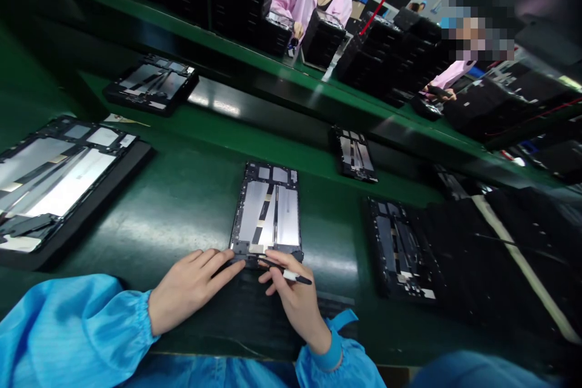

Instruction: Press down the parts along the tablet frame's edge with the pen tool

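Observation:
An opened tablet (277,212), its silver inside plates and flat ribbon cables exposed, lies on the green work surface in front of me. My left hand (193,288) rests at its lower left corner, fingers stretched out and fingertips touching the near edge. Closed around a slim black-and-white pen-like tool (291,276), my right hand (295,294) is at the tablet's lower edge. The tool's tip meets the area near the bottom connectors; its exact contact is too small to make out. Blue sleeves cover both forearms.
More opened tablets lie at left (68,176), far left (152,82), behind (355,154) and at right (395,248). Black foam sheets (491,254) are at the right. Across a raised green ledge (291,76), two people in pink sit among black stacks (240,0).

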A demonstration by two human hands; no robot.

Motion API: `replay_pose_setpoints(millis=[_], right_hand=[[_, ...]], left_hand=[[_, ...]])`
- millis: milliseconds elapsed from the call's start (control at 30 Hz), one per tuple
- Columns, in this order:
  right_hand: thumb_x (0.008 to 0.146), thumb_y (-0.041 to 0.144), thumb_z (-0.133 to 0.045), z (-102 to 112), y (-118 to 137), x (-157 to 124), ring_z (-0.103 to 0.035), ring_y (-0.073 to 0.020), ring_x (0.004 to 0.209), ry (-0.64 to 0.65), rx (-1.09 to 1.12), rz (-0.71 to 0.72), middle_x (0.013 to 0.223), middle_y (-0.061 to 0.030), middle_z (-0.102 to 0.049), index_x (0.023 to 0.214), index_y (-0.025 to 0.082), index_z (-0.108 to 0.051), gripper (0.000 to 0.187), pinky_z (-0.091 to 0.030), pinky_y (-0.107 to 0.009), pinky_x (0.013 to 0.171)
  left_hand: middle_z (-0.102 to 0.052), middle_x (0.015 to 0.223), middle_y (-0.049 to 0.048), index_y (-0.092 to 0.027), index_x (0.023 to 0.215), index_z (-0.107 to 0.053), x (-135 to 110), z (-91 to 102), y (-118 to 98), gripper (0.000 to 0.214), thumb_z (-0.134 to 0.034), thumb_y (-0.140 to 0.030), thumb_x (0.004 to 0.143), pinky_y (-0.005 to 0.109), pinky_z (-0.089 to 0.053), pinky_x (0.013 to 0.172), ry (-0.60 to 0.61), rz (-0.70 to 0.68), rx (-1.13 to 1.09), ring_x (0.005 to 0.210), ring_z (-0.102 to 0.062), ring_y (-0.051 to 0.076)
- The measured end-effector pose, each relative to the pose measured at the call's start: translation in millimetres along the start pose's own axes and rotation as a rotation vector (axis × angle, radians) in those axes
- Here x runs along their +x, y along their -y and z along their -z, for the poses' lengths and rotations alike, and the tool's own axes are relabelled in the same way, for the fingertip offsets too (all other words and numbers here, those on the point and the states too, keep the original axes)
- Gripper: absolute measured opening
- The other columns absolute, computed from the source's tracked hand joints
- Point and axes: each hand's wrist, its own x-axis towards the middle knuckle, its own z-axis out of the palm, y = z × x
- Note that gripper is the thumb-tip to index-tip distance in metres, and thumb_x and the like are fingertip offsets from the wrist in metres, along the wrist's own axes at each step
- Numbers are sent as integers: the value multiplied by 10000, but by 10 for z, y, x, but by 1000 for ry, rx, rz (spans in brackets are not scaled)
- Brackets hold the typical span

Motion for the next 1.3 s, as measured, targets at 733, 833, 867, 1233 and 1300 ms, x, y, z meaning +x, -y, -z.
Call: replay_pose_setpoints(millis=[733,833,867,1233,1300], right_hand=[[916,377,-557,-19,22,-19,-680,-31,783,78,-119,50,1011,-41,-686,1106,200,-713,303,-576,-72,660],[922,316,-546,-42,43,-21,-674,-18,807,106,-183,132,1047,-35,-675,1069,186,-712,256,-565,-62,679],[923,308,-545,-45,49,-26,-666,-11,781,108,-197,144,1031,-36,-675,1054,177,-712,249,-558,-60,674],[816,554,-631,-67,70,-144,-632,-42,627,23,83,-167,918,-77,-663,996,106,-655,483,-527,-96,511],[781,621,-633,-103,45,-176,-612,-41,596,36,157,-240,942,-91,-657,977,88,-623,568,-503,-109,472]], left_hand=[[-567,1309,45,-205,1353,-530,-185,-27,114,392,-336,-99,1030,304,-416,917,6,16,-152,1089,-537,166],[-571,1302,41,-212,1328,-554,-174,-31,114,380,-340,-107,1033,307,-418,898,0,22,-156,1071,-539,165],[-574,1293,41,-210,1313,-565,-162,-29,114,374,-339,-108,1033,305,-420,889,-3,22,-156,1061,-542,163],[-610,1255,45,-169,1219,-609,-241,169,57,264,-483,-120,993,313,-422,921,-19,17,-304,1142,-525,181],[-611,1270,21,-205,1189,-633,-354,195,7,239,-502,-156,994,335,-413,935,60,-21,-390,1173,-513,188]])
